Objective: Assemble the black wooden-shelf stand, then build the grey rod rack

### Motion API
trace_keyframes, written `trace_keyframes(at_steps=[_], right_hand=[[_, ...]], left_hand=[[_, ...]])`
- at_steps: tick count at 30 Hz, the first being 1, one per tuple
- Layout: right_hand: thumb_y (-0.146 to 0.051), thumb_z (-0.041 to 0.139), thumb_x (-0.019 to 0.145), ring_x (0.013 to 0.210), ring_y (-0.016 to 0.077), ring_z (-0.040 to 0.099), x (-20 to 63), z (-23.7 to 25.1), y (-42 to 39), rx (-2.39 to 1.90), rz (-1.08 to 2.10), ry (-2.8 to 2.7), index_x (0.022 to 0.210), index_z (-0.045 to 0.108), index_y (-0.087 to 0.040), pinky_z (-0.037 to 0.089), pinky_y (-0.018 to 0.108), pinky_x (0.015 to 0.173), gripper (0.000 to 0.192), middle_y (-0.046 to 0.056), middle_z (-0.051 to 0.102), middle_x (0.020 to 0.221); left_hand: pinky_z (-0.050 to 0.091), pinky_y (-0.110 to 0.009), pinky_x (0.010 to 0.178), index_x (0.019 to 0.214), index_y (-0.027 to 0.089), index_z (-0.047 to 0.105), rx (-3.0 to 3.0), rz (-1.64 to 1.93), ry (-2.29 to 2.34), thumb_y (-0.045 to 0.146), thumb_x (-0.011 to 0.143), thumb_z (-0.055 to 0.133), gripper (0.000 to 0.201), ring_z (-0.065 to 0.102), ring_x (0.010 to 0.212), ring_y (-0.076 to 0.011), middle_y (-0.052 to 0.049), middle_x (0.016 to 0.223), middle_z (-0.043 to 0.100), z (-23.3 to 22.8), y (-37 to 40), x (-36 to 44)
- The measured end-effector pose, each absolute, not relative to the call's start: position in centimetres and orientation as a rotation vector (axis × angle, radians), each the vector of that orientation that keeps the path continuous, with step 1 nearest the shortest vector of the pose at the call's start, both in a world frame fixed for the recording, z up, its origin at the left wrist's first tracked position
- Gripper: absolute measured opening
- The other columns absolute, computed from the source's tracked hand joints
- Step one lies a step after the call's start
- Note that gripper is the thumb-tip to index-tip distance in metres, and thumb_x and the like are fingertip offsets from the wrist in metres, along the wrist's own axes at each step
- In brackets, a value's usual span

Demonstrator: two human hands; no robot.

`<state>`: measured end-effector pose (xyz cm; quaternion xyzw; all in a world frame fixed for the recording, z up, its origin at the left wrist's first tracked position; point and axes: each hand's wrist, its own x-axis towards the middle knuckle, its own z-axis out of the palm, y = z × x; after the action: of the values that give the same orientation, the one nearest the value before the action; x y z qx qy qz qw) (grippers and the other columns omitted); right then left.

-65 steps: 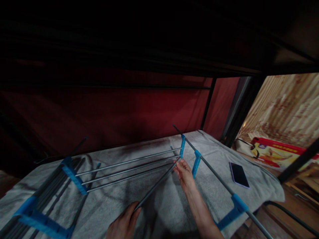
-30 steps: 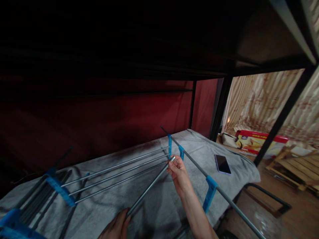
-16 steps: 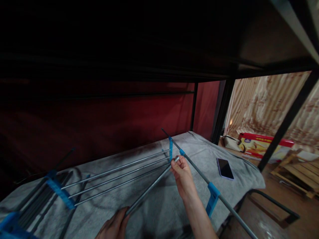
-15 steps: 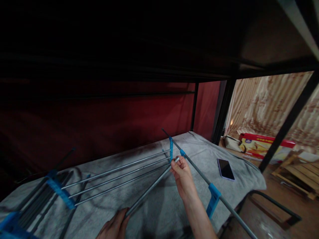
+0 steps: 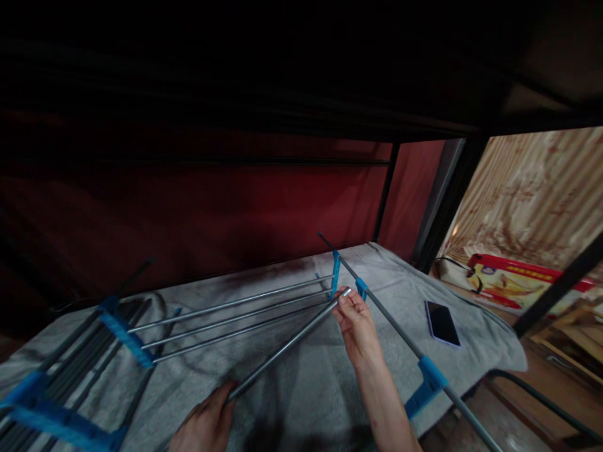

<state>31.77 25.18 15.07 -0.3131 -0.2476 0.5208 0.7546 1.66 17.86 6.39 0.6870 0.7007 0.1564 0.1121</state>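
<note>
A grey metal tube point(image 5: 287, 346) slants up to the right between my two hands. My left hand point(image 5: 206, 417) is closed around its lower end. Near the tube's bright upper tip, the fingers of my right hand point(image 5: 354, 317) pinch it. Behind the tube lies a partly joined rack: several thin rods point(image 5: 235, 307) run between a blue plastic bracket point(image 5: 126, 333) on the left and another blue bracket point(image 5: 335, 275) on the right. A long pole point(image 5: 396, 323) passes through the right bracket and through a nearer blue bracket point(image 5: 426, 386).
A grey blanket point(image 5: 301, 402) covers the bed under the rack. More tubes point(image 5: 80, 351) lie bundled at the left by a large blue bracket point(image 5: 61, 417). A phone point(image 5: 443, 323) rests on the right. Dark bed-frame posts point(image 5: 452, 194) and a low upper bunk surround the space.
The view has shifted, so the rack and phone sit slightly further right. Both hands keep hold of the tube; its upper tip has risen slightly in the picture.
</note>
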Motion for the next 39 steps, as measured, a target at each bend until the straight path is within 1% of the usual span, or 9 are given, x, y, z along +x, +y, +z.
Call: trace_keyframes(at_steps=[3, 8, 13, 17, 22, 25, 28, 32, 39], right_hand=[[-0.033, 0.087, 0.064, 0.077, 0.0128, 0.064, 31.9, 13.5, 25.9, -0.728, 1.139, -0.482, 0.082, 0.067, -0.024, 0.052, 0.025, 0.073, 0.028, -0.003, 0.069, 0.083], [-0.035, 0.084, 0.066, 0.087, 0.0184, 0.068, 30.7, 8.1, 26.5, -0.798, 1.313, -0.525, 0.088, 0.069, -0.025, 0.055, 0.03, 0.076, 0.029, 0.001, 0.072, 0.09], [-0.038, 0.086, 0.06, 0.085, 0.0242, 0.071, 29.4, 2.0, 26.2, -0.925, 1.483, -0.47, 0.082, 0.071, -0.024, 0.057, 0.041, 0.079, 0.031, 0.004, 0.074, 0.086], [-0.044, 0.085, 0.059, 0.088, 0.0277, 0.072, 30.4, -1.8, 25.9, -1.034, 1.437, -0.478, 0.077, 0.072, -0.027, 0.057, 0.046, 0.084, 0.028, 0.006, 0.075, 0.086], [-0.047, 0.083, 0.061, 0.099, 0.034, 0.072, 32.3, -5.7, 25.7, -1.127, 1.486, -0.599, 0.076, 0.076, -0.03, 0.057, 0.053, 0.089, 0.025, 0.009, 0.076, 0.092], [-0.043, 0.083, 0.061, 0.109, 0.0333, 0.069, 32.9, -6.8, 25.3, -1.126, 1.567, -0.626, 0.081, 0.078, -0.032, 0.055, 0.049, 0.096, 0.023, 0.009, 0.076, 0.101], [-0.04, 0.086, 0.058, 0.113, 0.0302, 0.067, 33.0, -6.6, 24.8, -1.12, 1.67, -0.604, 0.086, 0.079, -0.031, 0.054, 0.043, 0.102, 0.031, 0.005, 0.077, 0.104], [-0.037, 0.091, 0.05, 0.111, 0.0258, 0.068, 32.2, -5.8, 24.4, -1.132, 1.709, -0.529, 0.084, 0.079, -0.028, 0.056, 0.036, 0.099, 0.038, 0.002, 0.077, 0.106], [-0.038, 0.091, 0.048, 0.104, 0.0286, 0.071, 30.6, -5.9, 24.7, -1.126, 1.663, -0.518, 0.078, 0.077, -0.027, 0.058, 0.039, 0.095, 0.035, 0.004, 0.076, 0.106]], left_hand=[[0.055, -0.037, 0.089, 0.125, 0.022, 0.065, 2.025, 0.351, 2.086, 0.027, 0.096, 0.03, 0.045, 0.072, 0.102, -0.0248, -0.008, 0.116, 0.074, 6.7, 18.2, 2.2], [0.055, -0.038, 0.085, 0.123, 0.021, 0.065, 2.044, 0.209, 2.085, 0.024, 0.097, 0.032, 0.042, 0.072, 0.1, -0.0274, -0.009, 0.11, 0.075, 7.3, 18.4, 3.3], [0.053, -0.031, 0.088, 0.111, 0.022, 0.07, 2.109, 0.356, 2.059, 0.02, 0.094, 0.038, 0.037, 0.071, 0.095, -0.0238, -0.006, 0.104, 0.076, 5.8, 18.3, 3.0], [0.051, -0.031, 0.094, 0.105, 0.022, 0.072, 2.073, 0.409, 2.041, 0.013, 0.089, 0.036, 0.04, 0.069, 0.096, -0.0229, -0.007, 0.103, 0.075, 5.3, 17.5, 2.1], [0.047, -0.029, 0.097, 0.109, 0.024, 0.072, 2.101, 0.502, 1.909, 0.013, 0.091, 0.037, 0.041, 0.067, 0.098, -0.0204, -0.005, 0.104, 0.073, 6.6, 16.3, 1.8], [0.041, -0.032, 0.104, 0.116, 0.027, 0.067, 2.147, 0.504, 1.861, 0.014, 0.095, 0.037, 0.038, 0.064, 0.105, -0.0194, -0.003, 0.111, 0.07, 6.5, 16.3, 1.9], [0.042, -0.037, 0.102, 0.112, 0.027, 0.065, 2.183, 0.404, 1.849, 0.019, 0.098, 0.042, 0.028, 0.064, 0.102, -0.0204, -0.003, 0.108, 0.069, 5.6, 17.1, 1.7], [0.043, -0.038, 0.1, 0.111, 0.026, 0.062, 2.282, 0.402, 1.851, 0.02, 0.099, 0.042, 0.024, 0.063, 0.1, -0.021, -0.004, 0.105, 0.068, 4.9, 17.7, 1.4], [0.044, -0.039, 0.098, 0.113, 0.028, 0.06, 2.302, 0.458, 1.903, 0.022, 0.099, 0.042, 0.024, 0.062, 0.102, -0.0225, -0.005, 0.106, 0.067, 5.1, 16.8, 1.0]])
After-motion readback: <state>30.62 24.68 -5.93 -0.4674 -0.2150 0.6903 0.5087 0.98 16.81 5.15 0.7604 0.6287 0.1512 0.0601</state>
